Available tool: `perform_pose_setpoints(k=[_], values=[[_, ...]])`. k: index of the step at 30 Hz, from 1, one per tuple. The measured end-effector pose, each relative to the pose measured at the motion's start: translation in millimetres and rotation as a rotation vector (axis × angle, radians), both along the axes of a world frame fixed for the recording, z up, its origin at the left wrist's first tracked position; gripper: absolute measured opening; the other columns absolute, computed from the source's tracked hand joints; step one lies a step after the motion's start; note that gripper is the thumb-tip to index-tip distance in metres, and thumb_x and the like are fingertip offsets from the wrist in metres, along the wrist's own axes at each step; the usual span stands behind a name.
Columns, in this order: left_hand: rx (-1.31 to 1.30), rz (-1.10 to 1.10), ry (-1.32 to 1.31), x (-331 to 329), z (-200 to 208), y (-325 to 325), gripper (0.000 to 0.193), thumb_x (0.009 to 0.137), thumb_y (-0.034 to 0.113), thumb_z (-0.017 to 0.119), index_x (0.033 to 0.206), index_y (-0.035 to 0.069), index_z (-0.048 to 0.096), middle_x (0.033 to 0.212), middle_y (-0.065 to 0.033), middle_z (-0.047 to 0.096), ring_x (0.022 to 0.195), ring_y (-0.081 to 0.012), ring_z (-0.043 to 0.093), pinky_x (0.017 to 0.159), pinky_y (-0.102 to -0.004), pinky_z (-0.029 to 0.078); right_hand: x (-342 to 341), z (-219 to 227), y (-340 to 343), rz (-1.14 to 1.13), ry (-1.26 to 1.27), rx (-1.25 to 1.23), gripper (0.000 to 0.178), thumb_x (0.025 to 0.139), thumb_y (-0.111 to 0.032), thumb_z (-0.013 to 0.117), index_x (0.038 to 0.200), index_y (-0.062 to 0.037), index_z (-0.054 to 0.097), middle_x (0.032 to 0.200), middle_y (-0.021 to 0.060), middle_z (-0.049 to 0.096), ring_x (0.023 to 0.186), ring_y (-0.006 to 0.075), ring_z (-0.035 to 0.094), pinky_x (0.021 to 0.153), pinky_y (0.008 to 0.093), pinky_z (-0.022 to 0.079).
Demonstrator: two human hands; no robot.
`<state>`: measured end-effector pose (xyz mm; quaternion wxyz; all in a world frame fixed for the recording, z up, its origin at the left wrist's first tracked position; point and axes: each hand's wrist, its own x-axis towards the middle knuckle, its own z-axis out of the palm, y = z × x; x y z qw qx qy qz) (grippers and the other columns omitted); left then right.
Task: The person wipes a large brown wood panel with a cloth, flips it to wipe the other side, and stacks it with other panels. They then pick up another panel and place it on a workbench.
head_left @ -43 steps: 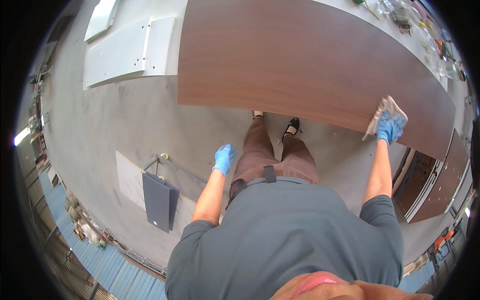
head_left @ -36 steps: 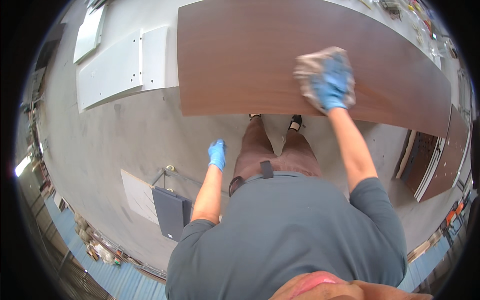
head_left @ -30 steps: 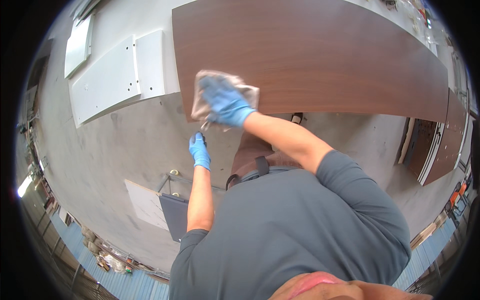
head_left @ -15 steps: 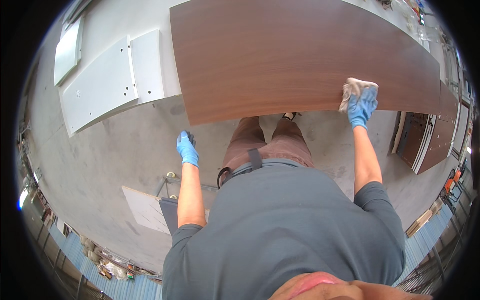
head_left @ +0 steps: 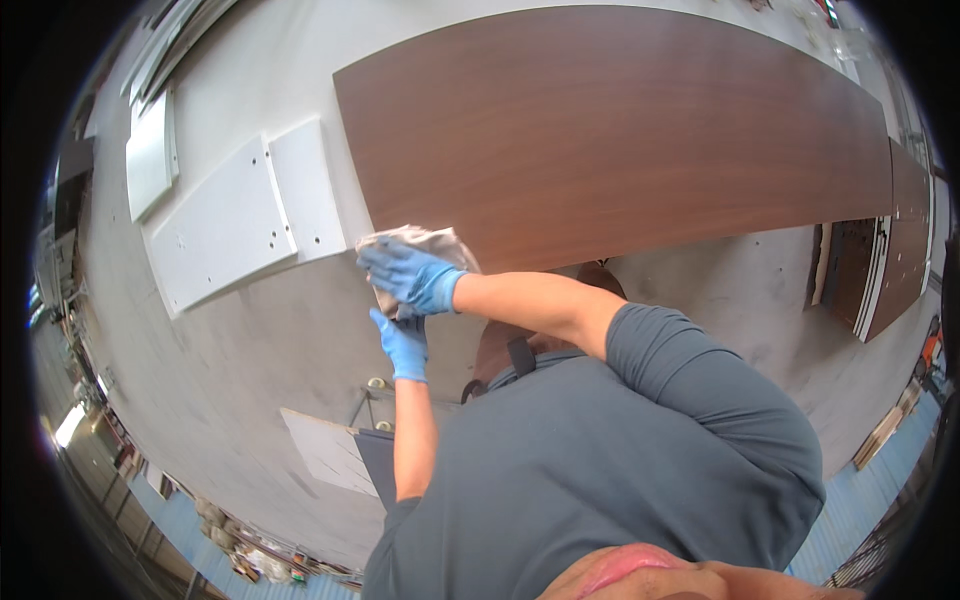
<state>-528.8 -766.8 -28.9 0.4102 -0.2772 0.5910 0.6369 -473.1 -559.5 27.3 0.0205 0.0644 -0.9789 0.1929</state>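
A large brown wood-grain panel (head_left: 620, 130) lies flat in front of me. At its near left corner my right hand (head_left: 415, 278), in a blue glove, reaches across my body and presses a crumpled whitish cloth (head_left: 440, 243) under its fingers. Just below it is my left hand (head_left: 405, 348), also gloved in blue. Its thumb points up, apart from the other fingers, whose tips are hidden by the right hand and cloth. Whether the left hand touches the cloth, I cannot tell.
White panels with small holes (head_left: 225, 225) lie to the left of the brown one. More brown boards (head_left: 890, 275) stand at the right. A small metal frame on wheels (head_left: 375, 400) and a pale board (head_left: 325, 445) are at my left side.
My right hand has swept the cloth from the panel's right part to its near left corner. The left hand has moved slightly right and nearer my body, coming close beneath the right.
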Motion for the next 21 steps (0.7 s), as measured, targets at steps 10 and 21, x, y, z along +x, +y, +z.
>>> perform_pose_setpoints(k=[10,21], values=[[-0.097,-0.06,-0.112,5,-25,-20,0.099,0.101,0.081,0.038,0.166,0.005,0.034,0.175,-0.0166,0.029,0.16,-0.0368,0.031,0.131,-0.0492,0.024,144,-27,165,-0.783,0.178,0.031,0.064,0.096,-0.037,0.065,0.152,-0.0089,0.054,0.165,0.0185,0.041,0.152,0.0366,0.042,0.128,0.0458,0.03],[-0.881,-0.165,0.64,30,-2,36,0.068,0.109,0.052,0.056,0.149,-0.003,0.056,0.16,-0.0253,0.049,0.147,-0.0397,0.048,0.118,-0.0546,0.041,311,-30,334,-1.41,-0.146,0.188,0.047,0.106,-0.032,0.054,0.144,-0.0044,0.055,0.15,0.0218,0.054,0.138,0.0366,0.053,0.116,0.043,0.043]])
